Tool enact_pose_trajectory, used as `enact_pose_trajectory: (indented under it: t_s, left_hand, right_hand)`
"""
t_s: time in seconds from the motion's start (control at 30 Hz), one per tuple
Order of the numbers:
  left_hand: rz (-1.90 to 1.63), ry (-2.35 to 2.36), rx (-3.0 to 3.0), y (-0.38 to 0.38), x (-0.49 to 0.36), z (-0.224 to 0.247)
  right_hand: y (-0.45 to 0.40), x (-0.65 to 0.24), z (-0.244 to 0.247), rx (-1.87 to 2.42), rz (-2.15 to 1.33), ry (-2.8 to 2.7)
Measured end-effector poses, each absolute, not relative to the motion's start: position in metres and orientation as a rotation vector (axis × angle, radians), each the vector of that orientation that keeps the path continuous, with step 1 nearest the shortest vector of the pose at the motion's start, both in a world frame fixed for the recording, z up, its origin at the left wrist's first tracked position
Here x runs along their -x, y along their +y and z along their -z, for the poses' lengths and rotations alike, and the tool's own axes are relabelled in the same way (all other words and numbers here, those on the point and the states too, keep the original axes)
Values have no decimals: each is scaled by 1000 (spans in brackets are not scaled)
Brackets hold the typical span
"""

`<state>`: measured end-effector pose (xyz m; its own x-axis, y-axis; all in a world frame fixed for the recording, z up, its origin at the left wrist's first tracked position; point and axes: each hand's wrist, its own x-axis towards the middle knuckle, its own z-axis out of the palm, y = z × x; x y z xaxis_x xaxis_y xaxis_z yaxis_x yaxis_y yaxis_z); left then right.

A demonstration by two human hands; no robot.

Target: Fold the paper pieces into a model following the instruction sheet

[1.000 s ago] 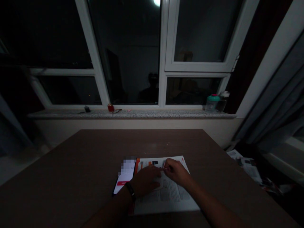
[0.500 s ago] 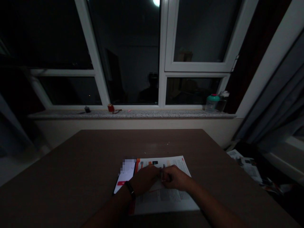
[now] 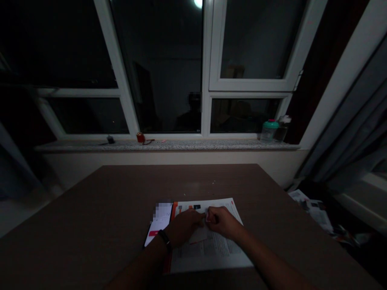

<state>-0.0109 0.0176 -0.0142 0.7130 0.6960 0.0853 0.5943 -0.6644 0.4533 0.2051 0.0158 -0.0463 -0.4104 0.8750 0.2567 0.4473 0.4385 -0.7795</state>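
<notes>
My left hand (image 3: 186, 226), wearing a dark wristband (image 3: 165, 240), lies low over an open printed booklet (image 3: 217, 257). Its fingers point right, and the fingertips seem pressed together near my right hand; what they grip is hard to see. A pale, see-through small sheet (image 3: 198, 235) with a red strip along its lower edge shows just below those fingers. My right hand (image 3: 222, 221) is curled closed, knuckles up, with a small whitish bit (image 3: 207, 216) at its fingertips. The hands nearly touch. Dim light hides what my right fist encloses.
A lit phone (image 3: 159, 223) lies against the booklet's left edge on the brown table (image 3: 121, 209). Tiny white scraps sit beyond the booklet. On the windowsill (image 3: 187, 145) stand a small red object (image 3: 140, 137) and a teal-lidded bottle (image 3: 270, 129). Papers (image 3: 314, 213) lie beyond the table's right edge.
The dark thin tip that stuck up between my hands no longer shows. My right hand has turned and shifted slightly up the page; my left hand has barely moved.
</notes>
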Motion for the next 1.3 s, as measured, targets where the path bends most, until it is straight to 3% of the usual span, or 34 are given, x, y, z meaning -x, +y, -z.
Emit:
enact_pose_trajectory:
  t_s: [0.4,0.93,1.3]
  left_hand:
    - [-378,955,-2531,16,11,14]
    - [-341,983,-2519,12,9,6]
    - [-388,945,-2541,17,10,20]
  right_hand:
    - [9,-207,44,952,-997,-2125]
    - [26,-209,45,1090,-531,-2070]
    - [10,-208,41,905,-738,-2172]
